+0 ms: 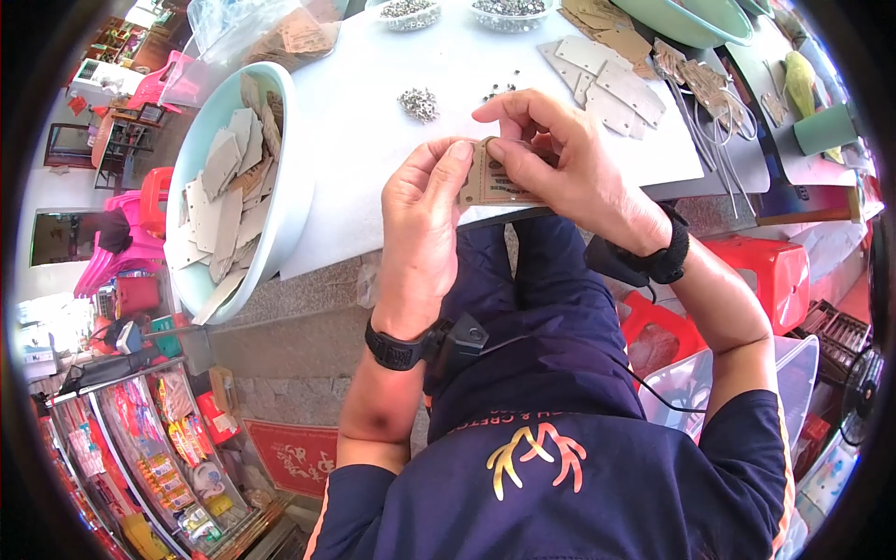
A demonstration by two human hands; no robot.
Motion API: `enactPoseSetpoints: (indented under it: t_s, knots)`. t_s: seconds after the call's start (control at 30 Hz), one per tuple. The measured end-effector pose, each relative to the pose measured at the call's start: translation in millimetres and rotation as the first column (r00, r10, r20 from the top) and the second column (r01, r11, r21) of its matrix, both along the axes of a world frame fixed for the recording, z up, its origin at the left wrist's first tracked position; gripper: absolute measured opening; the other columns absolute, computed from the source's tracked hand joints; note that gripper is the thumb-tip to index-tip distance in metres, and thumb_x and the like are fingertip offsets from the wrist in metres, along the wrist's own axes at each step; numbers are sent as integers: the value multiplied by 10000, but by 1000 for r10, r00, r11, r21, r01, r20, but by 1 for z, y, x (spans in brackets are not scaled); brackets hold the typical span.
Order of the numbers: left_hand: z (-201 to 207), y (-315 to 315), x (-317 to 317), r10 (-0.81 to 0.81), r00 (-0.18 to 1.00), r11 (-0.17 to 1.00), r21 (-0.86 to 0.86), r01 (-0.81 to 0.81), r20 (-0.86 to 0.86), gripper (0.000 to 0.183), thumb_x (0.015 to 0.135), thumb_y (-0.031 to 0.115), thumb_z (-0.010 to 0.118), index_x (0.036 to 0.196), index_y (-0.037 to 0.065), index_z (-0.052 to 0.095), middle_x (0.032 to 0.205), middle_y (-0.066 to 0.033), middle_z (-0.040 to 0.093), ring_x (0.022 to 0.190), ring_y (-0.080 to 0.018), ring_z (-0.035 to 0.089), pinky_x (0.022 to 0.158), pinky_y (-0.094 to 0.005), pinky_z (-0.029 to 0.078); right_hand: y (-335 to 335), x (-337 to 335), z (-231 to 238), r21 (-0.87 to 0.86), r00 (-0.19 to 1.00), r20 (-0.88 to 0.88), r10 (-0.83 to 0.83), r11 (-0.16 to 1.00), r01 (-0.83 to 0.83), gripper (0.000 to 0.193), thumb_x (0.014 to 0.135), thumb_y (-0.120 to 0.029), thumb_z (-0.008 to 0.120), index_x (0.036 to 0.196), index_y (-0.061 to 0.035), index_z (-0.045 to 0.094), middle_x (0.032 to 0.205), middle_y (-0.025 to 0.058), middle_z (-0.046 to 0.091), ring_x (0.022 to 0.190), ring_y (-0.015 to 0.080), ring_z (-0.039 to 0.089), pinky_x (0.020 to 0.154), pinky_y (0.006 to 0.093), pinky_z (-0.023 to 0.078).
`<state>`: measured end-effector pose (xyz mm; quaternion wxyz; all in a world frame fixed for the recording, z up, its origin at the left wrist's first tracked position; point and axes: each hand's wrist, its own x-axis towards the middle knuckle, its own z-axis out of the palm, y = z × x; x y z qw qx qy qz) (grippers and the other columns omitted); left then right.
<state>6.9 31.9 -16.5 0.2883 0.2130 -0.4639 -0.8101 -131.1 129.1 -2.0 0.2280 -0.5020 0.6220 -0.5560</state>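
Above the near edge of the white table top, I hold a small brown printed tag (501,189) with a hole near its corner. My left hand (422,219) pinches its left end between thumb and fingers. On the upper edge lies the thumb of my right hand (577,161), its index finger arched above and its other fingers behind the tag, partly hidden. Just beyond my hands is a small heap of silvery metal rivets (417,105). A few dark metal pieces (499,91) are scattered beside my right fingers.
On the left stands a pale blue basin (301,177) full of grey and brown tags. Two clear tubs (403,17) of small metal parts sit at the far edge. Stacked grey tags (607,82), cords (723,140) and a green basin (691,21) are to the right.
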Motion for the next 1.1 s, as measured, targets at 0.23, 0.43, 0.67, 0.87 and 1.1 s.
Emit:
enactPoseSetpoints:
  t_s: [0.23, 0.43, 0.67, 0.87, 1.1]
  knots:
    - [1, 0, 1, -84, 991, 978, 184, 101, -100, 192, 990, 160, 519, 1075, 2, 586, 1049, -98, 632, 971, -182, 633, 864, -368, 538, -1, -9, -8, -281, 892, -449, -55, 956, -82, 188, 871, -11, 639, 1059, -9, 646, 952, 106, 604, 826, 208, 610, 714, 299, 503]
    - [1, 4, 0, -104, 984, 976, 174, 128, -142, 199, 995, 157, 490, 1098, -1, 550, 1096, -137, 627, 1038, -238, 629, 923, -435, 522, 0, -10, -3, -283, 862, -501, -81, 956, -74, 170, 867, -7, 642, 1037, -9, 645, 964, 119, 605, 872, 243, 608, 754, 323, 500]
    - [2, 8, -4, -121, 982, 972, 181, 147, -147, 173, 998, 136, 480, 1099, 14, 548, 1083, -134, 630, 1018, -229, 640, 911, -435, 533, 6, -11, -4, -298, 870, -481, -110, 954, -44, 165, 874, -4, 631, 1039, -6, 634, 988, 127, 601, 913, 257, 604, 788, 327, 493]
    - [4, 12, -7, -110, 985, 982, 142, 128, -130, 155, 999, 131, 480, 1084, 22, 551, 1071, -126, 630, 999, -218, 644, 876, -424, 551, 10, -8, -1, -236, 898, -431, -92, 972, -14, 145, 873, -37, 613, 1016, -9, 619, 915, 129, 587, 903, 285, 592, 803, 343, 480]
    - [10, 19, -10, -96, 991, 988, 116, 107, -92, 140, 1004, 120, 469, 1077, 27, 545, 1057, -117, 622, 981, -216, 645, 868, -425, 555, 16, -8, 0, -244, 926, -362, -108, 970, 18, 139, 881, -48, 612, 1013, -9, 628, 917, 133, 607, 883, 288, 604, 778, 348, 486]
